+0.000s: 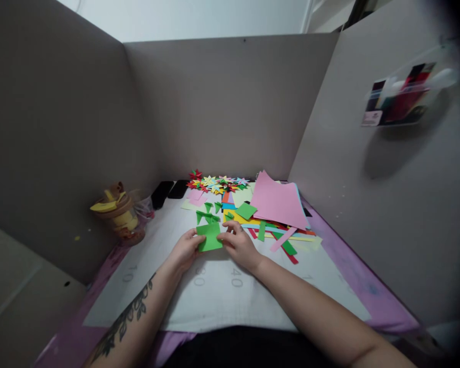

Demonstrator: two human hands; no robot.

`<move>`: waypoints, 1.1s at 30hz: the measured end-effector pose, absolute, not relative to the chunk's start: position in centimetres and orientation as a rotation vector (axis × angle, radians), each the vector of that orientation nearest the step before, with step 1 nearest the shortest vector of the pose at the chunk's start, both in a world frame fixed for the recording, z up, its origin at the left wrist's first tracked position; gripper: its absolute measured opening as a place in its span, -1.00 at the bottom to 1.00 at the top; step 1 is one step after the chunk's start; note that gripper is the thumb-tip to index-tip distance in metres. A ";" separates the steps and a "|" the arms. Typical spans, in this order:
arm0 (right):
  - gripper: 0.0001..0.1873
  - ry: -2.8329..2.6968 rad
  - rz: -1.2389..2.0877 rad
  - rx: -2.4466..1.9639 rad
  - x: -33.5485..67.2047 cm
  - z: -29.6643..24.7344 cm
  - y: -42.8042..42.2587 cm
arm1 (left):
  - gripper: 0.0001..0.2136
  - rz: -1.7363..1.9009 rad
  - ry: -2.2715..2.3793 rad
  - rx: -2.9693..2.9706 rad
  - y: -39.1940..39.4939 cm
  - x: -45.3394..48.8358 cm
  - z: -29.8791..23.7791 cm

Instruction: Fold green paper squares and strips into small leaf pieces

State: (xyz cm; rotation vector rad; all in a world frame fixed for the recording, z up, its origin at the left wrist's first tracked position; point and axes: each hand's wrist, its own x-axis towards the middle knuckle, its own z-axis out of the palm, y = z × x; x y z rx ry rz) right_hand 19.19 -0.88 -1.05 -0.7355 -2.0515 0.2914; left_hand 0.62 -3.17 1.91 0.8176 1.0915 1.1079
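A green square of paper (pixel 210 237) is held up above the white sheet, between my two hands. My left hand (pixel 186 247) pinches its left edge, thumb on the near face. At the right edge, my right hand (pixel 239 244) has thumb and fingers closed on the paper. Just beyond it lie several small folded green paper pieces (pixel 207 216). Another flat green square (pixel 246 210) rests on the coloured papers to the right.
Pink sheets (pixel 279 199) and paper strips (pixel 283 239) lie at the right. Several folded paper stars (pixel 214 183) sit at the back. Two black phones (pixel 162 194) and a decorated pot (pixel 118 217) stand left. Grey panels (pixel 230 102) enclose the table; a clear holder (pixel 398 105) hangs right.
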 end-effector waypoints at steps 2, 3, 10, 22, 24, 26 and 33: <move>-0.75 -2.050 0.302 -0.689 19.2 -1.1 -0.8 | -0.69 1.080 1.060 0.820 -3.3 0.6 2.0; -0.76 -2.047 0.310 -0.670 19.2 -1.0 -0.8 | -0.69 1.076 1.045 0.826 -3.3 0.6 2.0; -0.85 -1.926 0.573 -0.681 19.4 -0.3 -1.1 | -0.67 1.160 1.126 1.073 -2.9 0.2 1.5; -0.87 -1.427 1.181 -0.850 18.8 -0.4 -0.5 | -0.68 1.094 1.140 1.448 -3.6 0.6 2.3; -0.88 -1.440 1.153 -0.888 18.8 -0.4 -0.7 | -0.73 1.188 1.186 1.638 -3.9 0.5 2.6; -0.90 -1.457 1.136 -0.911 18.7 -0.4 -0.8 | -0.80 1.183 1.217 1.860 -4.0 0.5 2.8; -0.91 -1.400 1.130 -0.928 18.2 -0.5 -1.2 | -0.87 1.125 1.396 1.992 -4.1 0.8 2.2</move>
